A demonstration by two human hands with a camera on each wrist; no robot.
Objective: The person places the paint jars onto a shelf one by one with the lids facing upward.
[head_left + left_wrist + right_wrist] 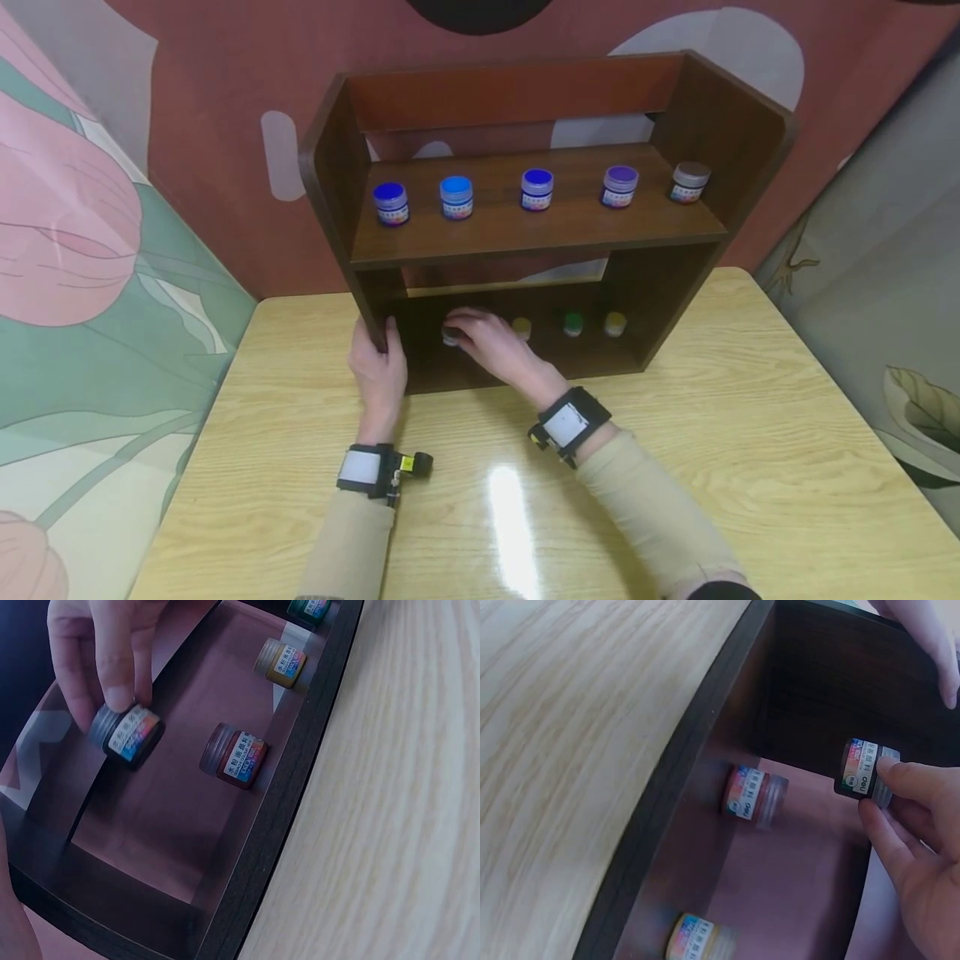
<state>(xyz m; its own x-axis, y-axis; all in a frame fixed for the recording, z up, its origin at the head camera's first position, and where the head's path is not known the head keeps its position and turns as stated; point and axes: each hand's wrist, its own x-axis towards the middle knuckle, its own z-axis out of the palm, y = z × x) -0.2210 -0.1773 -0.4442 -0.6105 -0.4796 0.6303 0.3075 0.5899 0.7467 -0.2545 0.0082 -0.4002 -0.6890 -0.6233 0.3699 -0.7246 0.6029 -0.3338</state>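
My right hand point(491, 342) pinches a small dark paint jar point(861, 769) by its clear lid, holding it above the lower board of a brown wooden shelf point(540, 250). Around the shelf's left side panel my left hand point(377, 367) has its grip, the thumb on the inner face. A red paint jar point(236, 756) stands on the lower board near the held one; in the head view the right hand hides it. Farther right on that board are a yellow jar point(521, 327), a green jar point(573, 324) and another yellow jar point(615, 323).
The upper board carries a row of several jars, from a dark blue jar point(391, 205) at left to a brown-lidded jar point(688, 182) at right. The shelf stands on a light wooden table point(450, 525), against a patterned backdrop point(225, 192).
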